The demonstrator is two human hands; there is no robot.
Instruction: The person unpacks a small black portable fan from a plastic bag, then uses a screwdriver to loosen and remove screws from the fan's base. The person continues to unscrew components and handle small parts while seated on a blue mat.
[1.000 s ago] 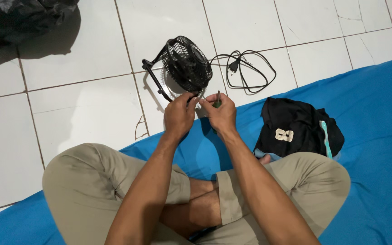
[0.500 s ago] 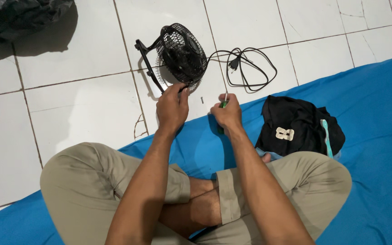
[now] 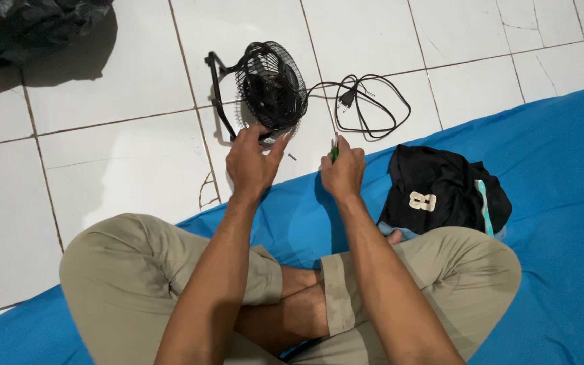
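A small black fan [image 3: 268, 88] with a wire cage and a bent stand sits on the white tiled floor in front of me. My left hand [image 3: 250, 161] reaches to the lower edge of the cage, fingers spread and touching it. My right hand [image 3: 343, 170] is closed around a thin green-handled tool [image 3: 333, 153], held upright just right of the fan. A tiny pale piece [image 3: 293, 157] lies on the tile between my hands. The fan's black cord and plug [image 3: 366, 108] lie coiled to the right.
I sit cross-legged on a blue mat [image 3: 562, 169]. A black garment with a teal strip [image 3: 444, 189] lies by my right knee. A dark crumpled bag [image 3: 28, 30] rests at the far left corner. A cracked tile [image 3: 205, 192] is near the mat edge.
My hands have parted: the left moved up to the fan's cage and opened its fingers, the right stayed lower with the green tool. The view shifted slightly.
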